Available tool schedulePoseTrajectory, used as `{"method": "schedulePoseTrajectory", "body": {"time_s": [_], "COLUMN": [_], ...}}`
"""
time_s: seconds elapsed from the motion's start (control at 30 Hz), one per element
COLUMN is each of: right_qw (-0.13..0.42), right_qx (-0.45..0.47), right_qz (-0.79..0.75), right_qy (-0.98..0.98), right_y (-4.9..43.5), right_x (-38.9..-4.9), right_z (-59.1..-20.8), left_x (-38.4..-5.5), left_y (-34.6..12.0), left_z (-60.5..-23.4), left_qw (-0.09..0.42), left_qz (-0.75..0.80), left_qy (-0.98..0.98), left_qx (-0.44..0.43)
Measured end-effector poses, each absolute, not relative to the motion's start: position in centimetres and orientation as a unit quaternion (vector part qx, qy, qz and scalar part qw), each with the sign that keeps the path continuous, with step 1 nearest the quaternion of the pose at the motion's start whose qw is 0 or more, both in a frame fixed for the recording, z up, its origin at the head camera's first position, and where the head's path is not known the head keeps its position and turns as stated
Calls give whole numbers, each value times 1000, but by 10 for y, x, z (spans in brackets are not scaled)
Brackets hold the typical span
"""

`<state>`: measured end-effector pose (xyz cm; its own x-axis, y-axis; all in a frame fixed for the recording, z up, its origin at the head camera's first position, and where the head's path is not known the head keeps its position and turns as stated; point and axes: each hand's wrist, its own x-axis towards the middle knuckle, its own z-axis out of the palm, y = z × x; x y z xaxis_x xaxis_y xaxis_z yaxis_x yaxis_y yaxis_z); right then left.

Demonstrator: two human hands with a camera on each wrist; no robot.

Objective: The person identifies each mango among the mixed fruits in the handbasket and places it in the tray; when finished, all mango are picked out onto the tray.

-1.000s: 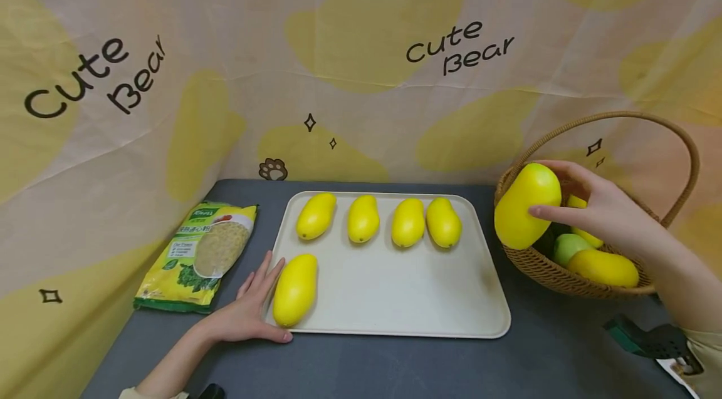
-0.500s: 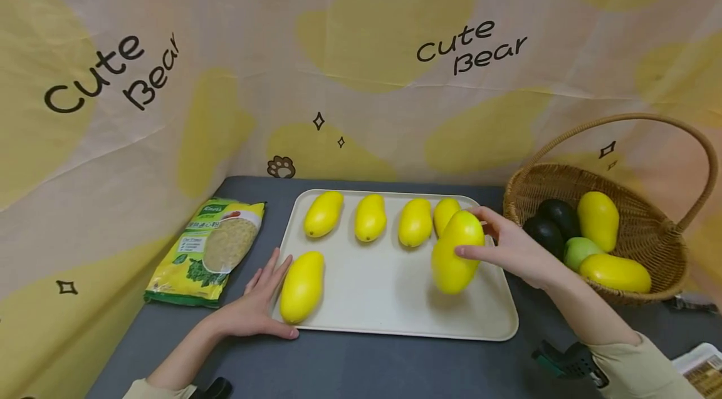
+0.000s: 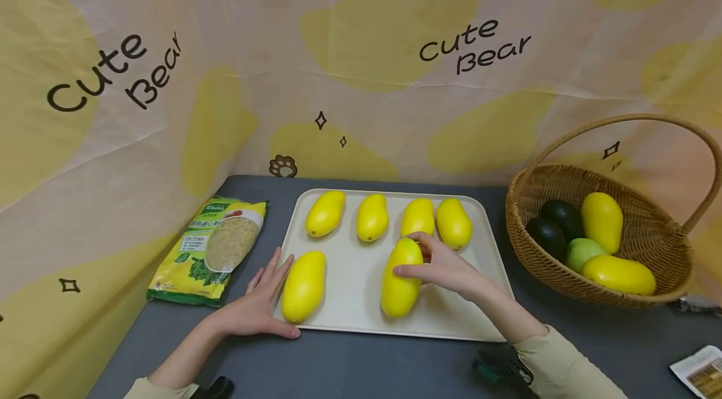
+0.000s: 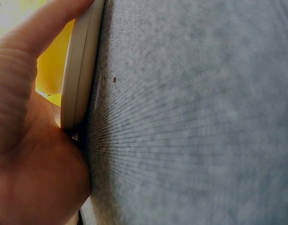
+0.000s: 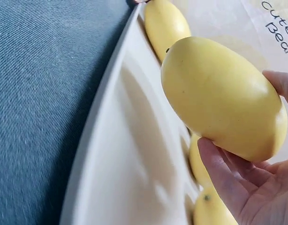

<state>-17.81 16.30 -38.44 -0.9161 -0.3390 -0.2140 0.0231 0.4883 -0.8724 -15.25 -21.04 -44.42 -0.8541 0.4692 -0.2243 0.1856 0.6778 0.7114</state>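
My right hand (image 3: pixel 442 264) grips a yellow mango (image 3: pixel 399 286) between thumb and fingers over the front middle of the cream tray (image 3: pixel 355 299). In the right wrist view that mango (image 5: pixel 223 96) appears raised off the tray surface. My left hand (image 3: pixel 256 305) rests with spread, straight fingers against the tray's front-left corner. Close beside it on the tray lies another mango (image 3: pixel 303 286). Along the tray's back edge sit several more mangoes (image 3: pixel 372 217). The left wrist view shows the left thumb (image 4: pixel 50 23) across the tray's rim (image 4: pixel 80 70).
A wicker basket (image 3: pixel 598 292) stands right of the tray, its tall handle arching up. Inside lie two dark avocados (image 3: pixel 547 237), a green fruit (image 3: pixel 583 253) and two mangoes (image 3: pixel 619 275). A yellow-green Knorr bag (image 3: pixel 209 252) lies left. A white packet (image 3: pixel 699 371) is at the right edge.
My right hand has carried the mango leftward from the basket across to the tray's front middle, lowering it. The left hand has stayed at the tray's corner. The view has shifted slightly.
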Motion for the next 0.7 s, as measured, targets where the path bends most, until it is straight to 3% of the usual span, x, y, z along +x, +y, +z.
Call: {"method": "schedulePoseTrajectory", "body": {"time_s": [0.7], "right_qw": [159], "right_qx": [-78], "right_qz": [-398], "right_qy": [900], "right_y": [110], "right_x": [-194], "right_z": [-410], "left_x": [-153], "left_y": [-212], "left_z": [-446], "left_qw": [198], "left_qz": [353], "left_qy": [896], "left_qx": [184]}}
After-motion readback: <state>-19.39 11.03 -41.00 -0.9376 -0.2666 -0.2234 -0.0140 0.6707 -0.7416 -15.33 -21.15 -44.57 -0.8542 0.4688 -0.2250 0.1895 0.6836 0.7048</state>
